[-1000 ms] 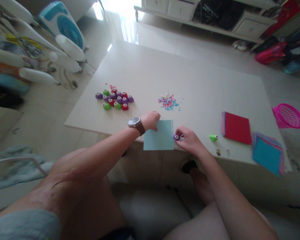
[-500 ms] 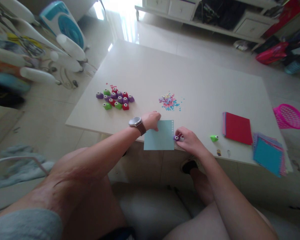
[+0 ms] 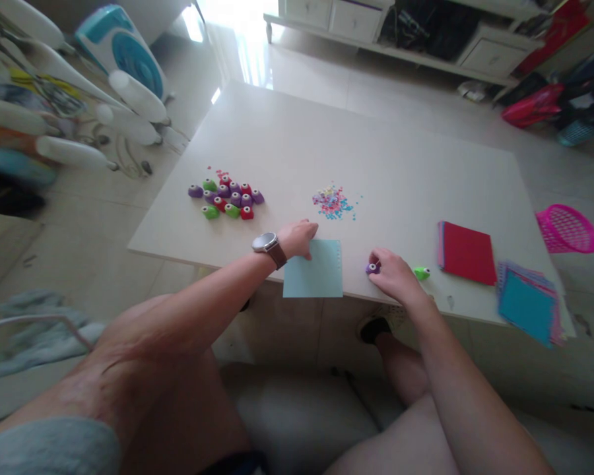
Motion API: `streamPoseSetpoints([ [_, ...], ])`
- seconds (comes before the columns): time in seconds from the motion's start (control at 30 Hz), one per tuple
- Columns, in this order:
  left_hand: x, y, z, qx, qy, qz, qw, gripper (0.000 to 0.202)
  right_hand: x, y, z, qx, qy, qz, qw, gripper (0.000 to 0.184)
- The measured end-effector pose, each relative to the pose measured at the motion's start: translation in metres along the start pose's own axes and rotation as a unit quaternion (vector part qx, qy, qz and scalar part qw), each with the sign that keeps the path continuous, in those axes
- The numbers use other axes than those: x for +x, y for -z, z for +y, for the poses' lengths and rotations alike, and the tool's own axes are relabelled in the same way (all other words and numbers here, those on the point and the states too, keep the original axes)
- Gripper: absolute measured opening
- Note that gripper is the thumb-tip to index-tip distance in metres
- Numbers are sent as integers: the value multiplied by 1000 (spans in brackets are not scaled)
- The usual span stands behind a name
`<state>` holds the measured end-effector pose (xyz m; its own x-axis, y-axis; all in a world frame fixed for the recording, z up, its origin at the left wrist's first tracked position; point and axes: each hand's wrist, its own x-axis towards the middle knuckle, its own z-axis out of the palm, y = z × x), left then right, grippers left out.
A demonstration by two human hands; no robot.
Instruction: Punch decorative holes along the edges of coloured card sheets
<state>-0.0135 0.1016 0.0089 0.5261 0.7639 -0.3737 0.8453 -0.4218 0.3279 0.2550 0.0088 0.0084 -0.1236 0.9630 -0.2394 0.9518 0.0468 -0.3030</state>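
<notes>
A sheet of pale blue-green paper [image 3: 317,276] lies partly over the table's front edge, a row of small punched holes along its right side. My left hand [image 3: 299,237], with a watch on the wrist, holds the sheet at its upper left corner, thumb on the paper. To the right of the sheet and apart from it, my right hand [image 3: 390,270] is closed around a small purple craft punch [image 3: 373,268]. A green craft punch [image 3: 422,272] stands just beyond that hand.
Several coloured punches [image 3: 228,198] cluster on the left of the white table [image 3: 400,165]. Loose paper confetti [image 3: 334,201] lies behind the sheet. Red paper [image 3: 468,254] and blue paper [image 3: 527,307] are stacked at right, near a pink basket [image 3: 569,229] beyond the table.
My right hand has moved right with the purple punch, away from the paper's holed edge and closer to the green punch. My left hand stays on the sheet.
</notes>
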Motion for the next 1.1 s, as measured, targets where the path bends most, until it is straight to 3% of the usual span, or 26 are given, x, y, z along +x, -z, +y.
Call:
streamPoseSetpoints([
  [0.63, 1, -1, -1, -4, -4, -3, 1000, 55, 2, -15, -25, 110, 82, 11, 990, 13],
  [1.1, -1, 4, 4, 4, -2, -15, 1000, 52, 1, -17, -33, 121, 83, 1, 989, 12],
])
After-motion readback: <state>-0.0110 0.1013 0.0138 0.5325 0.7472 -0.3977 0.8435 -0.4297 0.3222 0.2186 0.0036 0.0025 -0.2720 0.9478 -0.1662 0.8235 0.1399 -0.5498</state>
